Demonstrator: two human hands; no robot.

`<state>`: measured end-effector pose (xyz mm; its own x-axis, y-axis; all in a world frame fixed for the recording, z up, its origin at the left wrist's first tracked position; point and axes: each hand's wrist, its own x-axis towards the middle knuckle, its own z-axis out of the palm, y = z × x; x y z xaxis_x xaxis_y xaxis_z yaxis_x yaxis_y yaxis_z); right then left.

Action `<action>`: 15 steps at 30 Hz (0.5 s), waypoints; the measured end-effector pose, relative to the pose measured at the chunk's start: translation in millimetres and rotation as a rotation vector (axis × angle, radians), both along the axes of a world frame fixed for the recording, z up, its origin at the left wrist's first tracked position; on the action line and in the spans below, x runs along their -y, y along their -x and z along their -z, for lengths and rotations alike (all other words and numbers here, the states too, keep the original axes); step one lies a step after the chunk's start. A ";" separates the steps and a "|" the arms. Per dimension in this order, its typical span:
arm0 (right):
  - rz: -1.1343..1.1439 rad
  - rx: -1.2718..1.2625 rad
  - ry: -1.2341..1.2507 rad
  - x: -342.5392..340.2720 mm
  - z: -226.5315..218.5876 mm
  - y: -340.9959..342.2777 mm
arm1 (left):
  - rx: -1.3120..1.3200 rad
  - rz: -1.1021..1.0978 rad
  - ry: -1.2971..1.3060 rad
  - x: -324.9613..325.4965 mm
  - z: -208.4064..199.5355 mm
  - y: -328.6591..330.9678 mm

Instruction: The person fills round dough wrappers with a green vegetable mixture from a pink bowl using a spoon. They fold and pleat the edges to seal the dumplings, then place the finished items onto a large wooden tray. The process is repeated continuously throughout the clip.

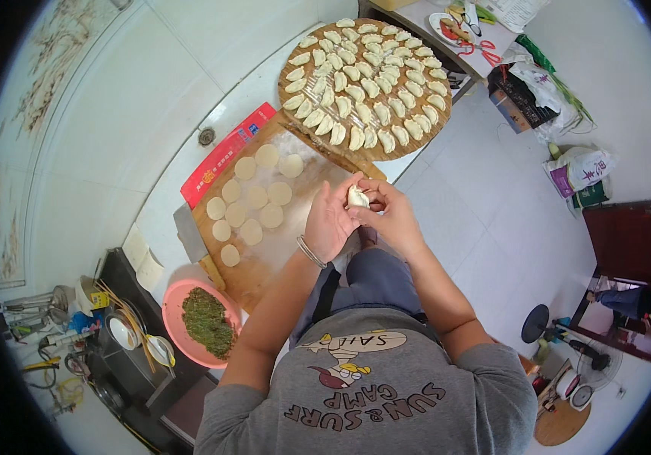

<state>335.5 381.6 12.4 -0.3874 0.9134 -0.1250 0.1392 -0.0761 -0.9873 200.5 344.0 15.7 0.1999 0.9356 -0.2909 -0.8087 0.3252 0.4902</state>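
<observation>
Between my hands, just off the edge of the wooden board [302, 193], is a pale dumpling [357, 198]. My left hand [330, 221] cups it from the left, palm turned up, its fingertips partly hidden behind the dumpling. My right hand [391, 218] pinches its edge from the right, thumb in front and fingers behind. Several round dough wrappers [257, 198] lie flat on the floured board to the left. Beyond it, a round wooden tray [346, 135] carries rows of finished dumplings [371, 87]. A pink basin [176, 303] at the lower left contains chopped green filling [208, 322].
A cleaver [189, 233] lies along the board's left edge, beside a red strip of packaging [227, 155]. Chopsticks [132, 322] and bowls rest on the dark stove at lower left. Red scissors [486, 51] and a plate [447, 29] stand at the far right. A person [629, 302] is at the doorway.
</observation>
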 end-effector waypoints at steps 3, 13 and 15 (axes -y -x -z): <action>-0.053 -0.247 0.251 -42.7 0.4 -26.1 | 0.085 0.035 -0.022 -37.7 15.3 -8.2; -0.090 -0.183 0.359 -132.5 19.0 -63.0 | -0.314 0.066 -0.010 -122.6 43.9 -61.6; -0.082 -0.141 0.334 -146.1 27.1 -67.1 | -0.255 0.053 0.049 -135.8 46.5 -70.6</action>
